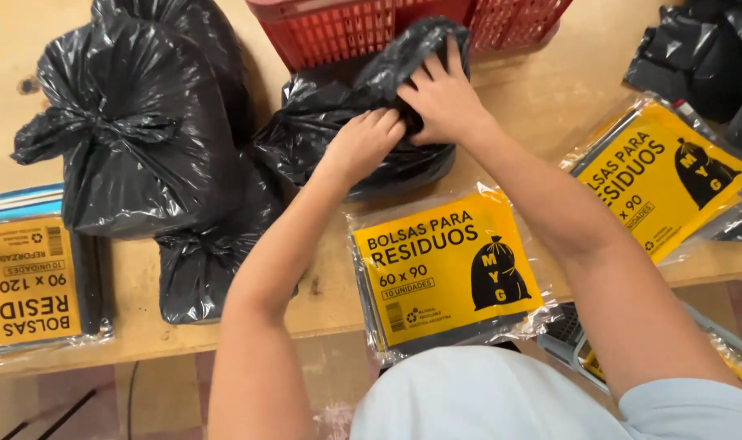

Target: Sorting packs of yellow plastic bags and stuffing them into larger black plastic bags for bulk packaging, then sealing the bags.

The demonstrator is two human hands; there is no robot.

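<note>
Both hands, left hand (pixel 363 143) and right hand (pixel 440 98), fingers closed on one black bag (pixel 338 122) mid-worktop (pixel 550 90); two tied bags (pixel 143 138) left; three yellow-labelled packs (pixel 448 269); one red basket (pixel 346 28).

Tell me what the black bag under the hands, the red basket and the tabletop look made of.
Black bag: thin glossy plastic film, crinkled with shiny highlights. Red basket: rigid moulded plastic, judging by its lattice wall. Tabletop: pale matt wood or wood board, probably; faint grain, small dark marks.

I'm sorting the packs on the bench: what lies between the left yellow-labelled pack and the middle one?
In the head view, a knotted black plastic bag lies between the left yellow-labelled pack and the middle one; the person's left forearm crosses above there too.
</note>
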